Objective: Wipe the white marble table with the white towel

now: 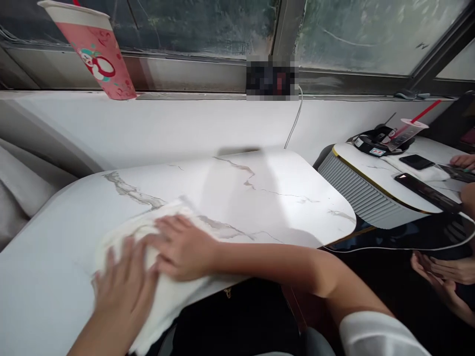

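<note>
A red paper cup (97, 49) with a snowman print leans on the far left windowsill. Below it, a rounded white marble-look tabletop (260, 193) with grey veins fills the near left. On its near left part lies a white cloth (174, 296), soft and rumpled, its edge hanging over the near rim. The left hand (124, 289) rests flat on the cloth, fingers spread. Just right of it, the right hand (181, 247) also presses flat on the cloth, palm down and open. Far right, a second rounded table (356, 185) with ribbed grey sides carries a lidded plastic cup (406, 131) with a red straw and a dark phone (417, 161). Another person's hand (441, 272) shows at the right edge.
</note>
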Demonstrator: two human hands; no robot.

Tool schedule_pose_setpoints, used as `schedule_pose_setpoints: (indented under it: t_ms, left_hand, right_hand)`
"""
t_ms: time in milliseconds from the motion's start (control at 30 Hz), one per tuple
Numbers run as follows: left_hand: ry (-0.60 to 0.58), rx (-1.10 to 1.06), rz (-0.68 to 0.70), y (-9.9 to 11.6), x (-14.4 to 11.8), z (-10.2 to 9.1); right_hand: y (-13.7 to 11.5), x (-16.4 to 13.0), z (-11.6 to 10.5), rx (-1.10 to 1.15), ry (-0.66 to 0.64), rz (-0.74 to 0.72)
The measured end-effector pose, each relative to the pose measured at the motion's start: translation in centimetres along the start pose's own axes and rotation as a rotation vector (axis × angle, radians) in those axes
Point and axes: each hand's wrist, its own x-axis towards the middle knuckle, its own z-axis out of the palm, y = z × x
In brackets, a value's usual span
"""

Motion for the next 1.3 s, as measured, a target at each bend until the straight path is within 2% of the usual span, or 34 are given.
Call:
schedule_pose_setpoints:
  t_ms: [33, 67, 133, 200, 300, 367, 467, 567, 667, 767, 867, 967, 1067, 1133, 1233, 1300]
  left_hand:
    - [-0.011, -0.008, -0.01, 2.2, 1.9, 0.5]
    - [-0.07, -0.03, 0.008, 4.6, 4.0, 1.1]
    - [-0.195, -0.058, 0.109, 9.7, 8.2, 2.0]
    - [-0.201, -0.068, 0.239, 15.3, 11.8, 3.0]
    - [-0.194, -0.12, 0.433, 23.6, 15.3, 5.0]
    - [-0.207, -0.187, 0.575, 28.4, 16.5, 6.3]
    - [-0.217, -0.284, 0.76, 33.2, 17.2, 7.9]
    - [-0.24, -0.327, 0.836, 35.1, 17.5, 8.6]
    - [-0.256, -0.332, 0.834, 34.6, 17.6, 8.5]
    - [-0.254, -0.317, 0.773, 32.9, 17.6, 7.9]
    - [-0.24, -0.286, 0.72, 30.4, 18.0, 7.3]
    - [-0.224, -0.253, 0.652, 26.9, 19.0, 6.7]
    - [-0.21, -0.201, 0.549, 21.9, 20.1, 6.0]
    - [-0.196, -0.146, 0.46, 17.6, 20.4, 5.2]
    - [-0.14, -0.088, 0.307, 9.6, 19.5, 3.4]
    - [-0.085, -0.087, 0.228, 3.3, 17.5, 1.8]
  right_hand:
    - [1.7, -1.8, -0.8, 0.014, -0.004, 0.064]
    - [3.4, -3.6, -1.7, 0.026, -0.008, 0.13]
    - [6.8, -7.5, -3.4, 0.043, -0.009, 0.266]
    - [10.0, -11.8, -5.2, 0.032, 0.021, 0.436]
    - [13.4, -18.9, -7.7, -0.048, 0.119, 0.712]
    - [14.4, -23.5, -9.0, -0.117, 0.206, 0.882]
    - [14.5, -28.5, -10.0, -0.213, 0.325, 1.076]
    - [14.3, -30.4, -10.2, -0.304, 0.368, 1.154]
    - [14.6, -29.7, -10.1, -0.354, 0.307, 1.146]
    - [15.2, -27.9, -9.8, -0.353, 0.237, 1.097]
    - [15.7, -25.1, -9.1, -0.343, 0.219, 1.026]
    - [15.8, -21.1, -7.7, -0.327, 0.192, 0.964]
    - [15.4, -15.4, -5.9, -0.276, 0.158, 0.881]
    - [14.5, -10.9, -4.5, -0.218, 0.139, 0.81]
    - [11.6, -3.4, -1.9, -0.121, 0.091, 0.71]
    - [8.4, 1.5, 0.1, -0.06, 0.069, 0.636]
